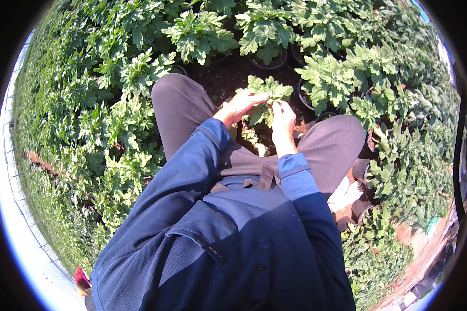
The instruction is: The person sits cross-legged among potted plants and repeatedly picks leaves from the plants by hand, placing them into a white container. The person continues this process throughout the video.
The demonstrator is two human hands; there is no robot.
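Note:
A leafy green plant point(277, 88) with lobed leaves like a chrysanthemum's rises between my bent knees. My left hand point(239, 107) reaches in from its left, with the fingers laid over its upper leaves and gripping there. On the near side of the same plant, my right hand point(283, 122) pinches at a leaf or stem with thumb and fingertips. The two hands' fingertips almost meet at the plant's middle. What exactly lies between the fingers is too small and bright to make out. Pale leaf bits point(251, 136) show below, between my thighs.
Potted plants of the same kind crowd ahead and on both sides, one in a black pot point(270, 64) just ahead. Dark soil point(218, 77) lies between the pots. More pots point(361, 171) stand beside my right knee. A person in red headwear point(81, 278) is at the far lower left.

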